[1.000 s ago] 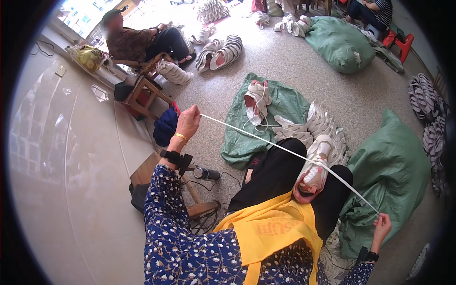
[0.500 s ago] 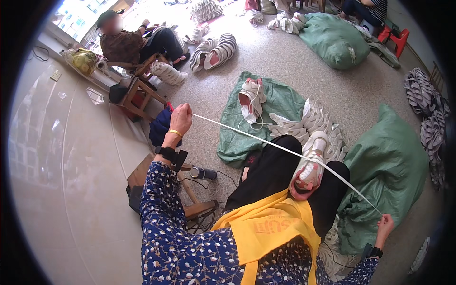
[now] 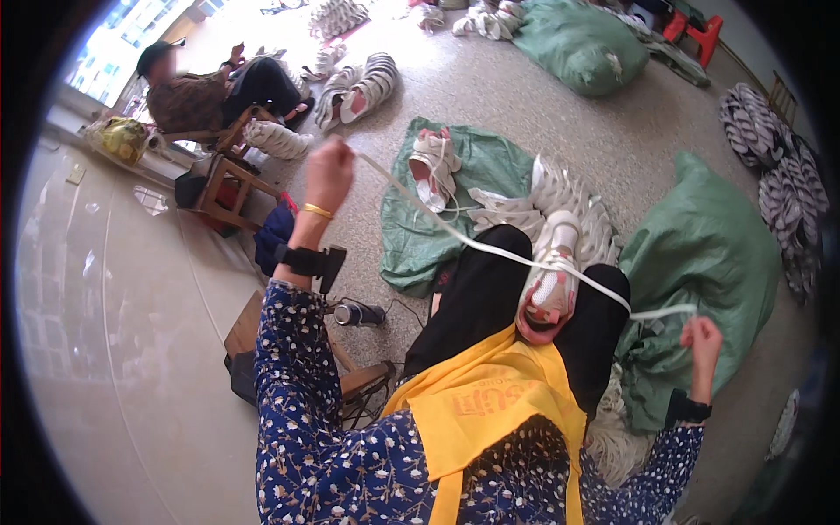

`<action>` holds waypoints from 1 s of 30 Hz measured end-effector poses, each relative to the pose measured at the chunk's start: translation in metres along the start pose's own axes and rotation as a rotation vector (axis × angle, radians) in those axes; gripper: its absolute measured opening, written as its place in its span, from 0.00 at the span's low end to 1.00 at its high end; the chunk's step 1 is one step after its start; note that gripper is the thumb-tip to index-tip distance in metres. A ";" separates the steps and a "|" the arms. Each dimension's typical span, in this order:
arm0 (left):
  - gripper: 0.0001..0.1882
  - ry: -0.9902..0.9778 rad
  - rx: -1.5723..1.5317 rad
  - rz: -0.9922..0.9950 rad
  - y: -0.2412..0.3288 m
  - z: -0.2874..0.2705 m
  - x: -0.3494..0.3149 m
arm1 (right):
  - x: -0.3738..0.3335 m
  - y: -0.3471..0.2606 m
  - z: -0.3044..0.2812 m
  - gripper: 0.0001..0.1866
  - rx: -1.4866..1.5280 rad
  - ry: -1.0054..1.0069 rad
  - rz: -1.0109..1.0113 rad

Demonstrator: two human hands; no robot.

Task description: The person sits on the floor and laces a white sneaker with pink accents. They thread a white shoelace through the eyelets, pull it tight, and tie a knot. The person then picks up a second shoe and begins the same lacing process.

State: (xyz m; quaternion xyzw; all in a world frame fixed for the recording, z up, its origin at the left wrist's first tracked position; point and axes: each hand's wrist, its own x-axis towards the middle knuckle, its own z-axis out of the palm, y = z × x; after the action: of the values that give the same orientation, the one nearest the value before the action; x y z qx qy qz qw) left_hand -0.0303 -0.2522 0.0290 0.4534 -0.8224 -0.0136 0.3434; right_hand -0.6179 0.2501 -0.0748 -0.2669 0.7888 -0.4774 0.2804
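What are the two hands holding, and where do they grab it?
Both hold one long white shoelace threaded through the white shoe on the lap. The left hand grips one end, raised; the right hand grips the other end, out to the side.

Lace (image 3: 490, 249) ends hidden inside both fists; seated person's (image 3: 201, 87) face blurred.

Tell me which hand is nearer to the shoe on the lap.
Right. The right hand holds the lace just beside the shoe, low at its right; the left hand is raised far off up-left, pulling the lace taut.
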 end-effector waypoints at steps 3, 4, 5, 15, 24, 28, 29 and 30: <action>0.07 0.023 0.022 -0.124 0.004 0.002 -0.015 | -0.021 -0.031 0.013 0.10 0.362 0.248 -0.055; 0.06 -0.183 -0.034 -0.134 0.004 0.012 -0.041 | -0.027 -0.040 0.027 0.12 0.406 0.281 -0.025; 0.06 -0.441 -0.145 -0.102 0.012 0.026 -0.067 | -0.035 -0.046 0.042 0.13 0.424 0.173 0.060; 0.07 -0.888 -0.878 -0.239 0.182 0.071 -0.136 | -0.069 -0.123 0.201 0.07 -0.049 -0.371 -0.150; 0.06 -0.650 -0.774 -0.232 0.212 0.113 -0.121 | -0.027 -0.114 0.242 0.07 0.132 -0.089 -0.287; 0.07 -0.641 -0.867 -0.346 0.214 0.114 -0.122 | -0.032 -0.113 0.244 0.07 0.164 -0.147 -0.221; 0.07 -0.640 -0.882 -0.355 0.214 0.114 -0.122 | -0.032 -0.113 0.246 0.07 0.196 -0.125 -0.229; 0.07 -0.654 -0.910 -0.368 0.213 0.116 -0.123 | -0.032 -0.112 0.248 0.07 0.227 -0.104 -0.237</action>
State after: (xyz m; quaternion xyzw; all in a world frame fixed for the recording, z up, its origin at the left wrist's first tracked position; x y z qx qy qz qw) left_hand -0.2106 -0.0676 -0.0563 0.3681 -0.7048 -0.5635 0.2239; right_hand -0.4051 0.0774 -0.0639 -0.3488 0.6775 -0.5786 0.2909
